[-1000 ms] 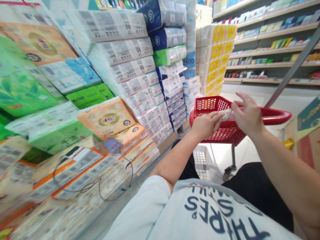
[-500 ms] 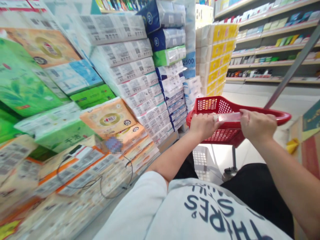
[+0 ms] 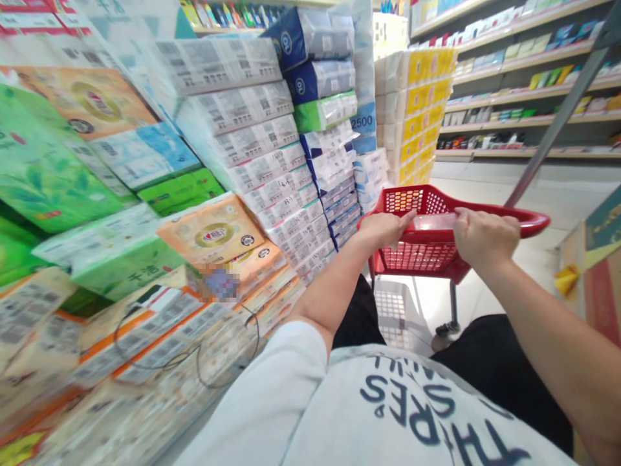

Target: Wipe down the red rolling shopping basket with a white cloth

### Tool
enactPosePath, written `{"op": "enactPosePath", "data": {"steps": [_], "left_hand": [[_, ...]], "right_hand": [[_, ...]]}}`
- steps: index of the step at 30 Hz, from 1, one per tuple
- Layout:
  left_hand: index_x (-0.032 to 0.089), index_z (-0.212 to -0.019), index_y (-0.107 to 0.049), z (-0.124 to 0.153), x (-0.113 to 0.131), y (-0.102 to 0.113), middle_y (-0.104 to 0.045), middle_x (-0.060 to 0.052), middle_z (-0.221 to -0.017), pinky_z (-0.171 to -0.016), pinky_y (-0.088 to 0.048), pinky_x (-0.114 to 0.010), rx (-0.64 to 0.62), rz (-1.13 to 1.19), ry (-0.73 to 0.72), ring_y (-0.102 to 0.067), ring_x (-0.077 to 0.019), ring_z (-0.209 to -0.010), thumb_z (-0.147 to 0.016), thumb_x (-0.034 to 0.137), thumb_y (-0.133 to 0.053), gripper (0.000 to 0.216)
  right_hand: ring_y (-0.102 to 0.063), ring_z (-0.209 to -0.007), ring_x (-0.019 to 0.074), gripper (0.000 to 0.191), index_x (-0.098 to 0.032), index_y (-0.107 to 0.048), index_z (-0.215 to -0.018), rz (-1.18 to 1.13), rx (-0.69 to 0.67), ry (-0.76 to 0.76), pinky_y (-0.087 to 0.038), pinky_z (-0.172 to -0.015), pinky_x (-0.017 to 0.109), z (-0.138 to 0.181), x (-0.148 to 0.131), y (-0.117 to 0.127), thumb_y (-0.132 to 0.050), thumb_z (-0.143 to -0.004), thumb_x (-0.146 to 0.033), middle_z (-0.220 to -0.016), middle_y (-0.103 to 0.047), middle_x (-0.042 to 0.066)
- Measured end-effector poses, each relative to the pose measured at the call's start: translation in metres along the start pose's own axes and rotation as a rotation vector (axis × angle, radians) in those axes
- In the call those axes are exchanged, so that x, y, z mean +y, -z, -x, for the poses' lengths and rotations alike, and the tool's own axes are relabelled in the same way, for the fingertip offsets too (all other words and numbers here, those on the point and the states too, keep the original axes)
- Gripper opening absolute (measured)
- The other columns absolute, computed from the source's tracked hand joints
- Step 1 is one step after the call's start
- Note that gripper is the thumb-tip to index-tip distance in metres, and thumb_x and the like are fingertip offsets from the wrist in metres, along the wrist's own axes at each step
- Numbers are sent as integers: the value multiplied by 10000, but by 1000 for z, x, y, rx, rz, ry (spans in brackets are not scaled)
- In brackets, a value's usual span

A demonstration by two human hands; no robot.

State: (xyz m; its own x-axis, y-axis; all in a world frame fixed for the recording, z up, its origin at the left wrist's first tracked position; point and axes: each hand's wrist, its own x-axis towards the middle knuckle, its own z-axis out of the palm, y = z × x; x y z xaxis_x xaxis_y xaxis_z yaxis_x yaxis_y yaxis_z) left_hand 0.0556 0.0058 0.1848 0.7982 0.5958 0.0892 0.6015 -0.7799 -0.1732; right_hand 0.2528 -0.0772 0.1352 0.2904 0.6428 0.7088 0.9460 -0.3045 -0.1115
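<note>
In front of me stands a red shopping cart (image 3: 427, 257) with a perforated plastic basket and a red handlebar. My left hand (image 3: 386, 230) is on the left part of the handlebar, its thumb and fingers around the bar, one finger reaching out along it. Further right, my right hand (image 3: 485, 238) is closed around the same bar in a fist. A pale label strip (image 3: 434, 222) shows on the bar between the two hands. The inside of the basket is mostly hidden by the handle and my hands.
Stacked tissue packs (image 3: 262, 136) rise close on the left, with orange packs (image 3: 213, 230) and a loose cable (image 3: 198, 362) lower down. Yellow-and-white packs (image 3: 417, 116) stand ahead. Stocked shelves (image 3: 524, 97) line the back right; a cardboard box (image 3: 599, 278) and a slanted metal pole (image 3: 553, 133) are at right.
The cart and both hands have shifted slightly left in view. My left hand's fingers have loosened, one now stretched along the bar. My right hand keeps its hold.
</note>
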Motion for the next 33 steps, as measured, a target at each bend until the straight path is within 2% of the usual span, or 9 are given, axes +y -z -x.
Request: {"op": "enactPosePath", "data": {"steps": [2, 4, 6, 12, 18, 24, 29, 31, 33], "left_hand": [[296, -1340, -461, 7, 4, -6, -672, -56, -1004, -734, -425, -316, 123, -9, 33, -631, -208, -864, -971, 393, -387, 388], [199, -1267, -530, 18, 12, -17, -651, -105, -1061, -816, -418, -347, 354, -16, 106, -604, -223, -959, -982, 446, -314, 435], [154, -1177, -581, 24, 15, -23, -642, -129, -1081, -857, -407, -355, 453, 0, 137, -586, -227, -998, -976, 490, -294, 486], [259, -1054, -649, 4, -10, -12, -695, -43, -946, -693, -423, -288, 126, 87, 48, -631, -189, -831, -981, 470, -319, 399], [174, -1186, -587, 27, -2, -32, -640, -112, -1101, -901, -383, -360, 492, -15, 89, -573, -218, -1029, -984, 446, -290, 451], [238, -1077, -643, 7, -11, -17, -683, -56, -884, -722, -415, -288, 154, 51, 123, -621, -188, -829, -973, 484, -331, 412], [181, -1278, -528, 31, 5, -40, -616, -121, -1182, -943, -363, -376, 504, -49, 59, -545, -237, -1109, -972, 438, -318, 452], [178, -1297, -510, 37, 5, -43, -579, -116, -1259, -987, -338, -374, 538, -42, 41, -502, -234, -1178, -965, 456, -334, 467], [209, -1209, -574, 32, -3, -34, -628, -82, -1176, -932, -378, -336, 452, 20, 80, -552, -202, -1097, -983, 461, -277, 451]], "right_hand": [[-595, -767, 243, 435, -132, -675, -1105, -12, -13, 2, -264, -742, 366, 0, 0, 1, -308, -939, -296, -882, -711, 132], [-596, -786, 255, 450, -128, -670, -1120, -29, -30, 4, -264, -748, 374, 1, -1, 2, -293, -941, -297, -907, -709, 142], [-598, -805, 271, 457, -122, -664, -1137, -46, -41, 0, -270, -758, 385, 2, -1, 4, -289, -937, -290, -922, -706, 155], [-597, -796, 273, 454, -113, -668, -1141, -62, -39, -11, -275, -757, 387, 2, -2, 4, -307, -930, -291, -915, -705, 162], [-601, -765, 268, 453, -108, -692, -1070, -38, -5, -25, -274, -759, 381, 0, -4, -3, -312, -929, -309, -840, -703, 142], [-598, -799, 289, 477, -105, -665, -1139, -78, -37, -9, -282, -774, 400, 1, -3, 2, -284, -930, -298, -909, -702, 170], [-598, -848, 304, 491, -101, -655, -1163, -93, -69, -13, -280, -775, 404, 1, -1, 4, -274, -929, -304, -943, -695, 183], [-602, -876, 305, 491, -107, -654, -1168, -99, -76, -20, -283, -784, 403, 1, -1, 5, -272, -931, -303, -955, -694, 180], [-605, -886, 305, 486, -109, -650, -1178, -96, -84, -28, -288, -789, 405, 1, -1, 6, -277, -931, -298, -968, -694, 179]]}}
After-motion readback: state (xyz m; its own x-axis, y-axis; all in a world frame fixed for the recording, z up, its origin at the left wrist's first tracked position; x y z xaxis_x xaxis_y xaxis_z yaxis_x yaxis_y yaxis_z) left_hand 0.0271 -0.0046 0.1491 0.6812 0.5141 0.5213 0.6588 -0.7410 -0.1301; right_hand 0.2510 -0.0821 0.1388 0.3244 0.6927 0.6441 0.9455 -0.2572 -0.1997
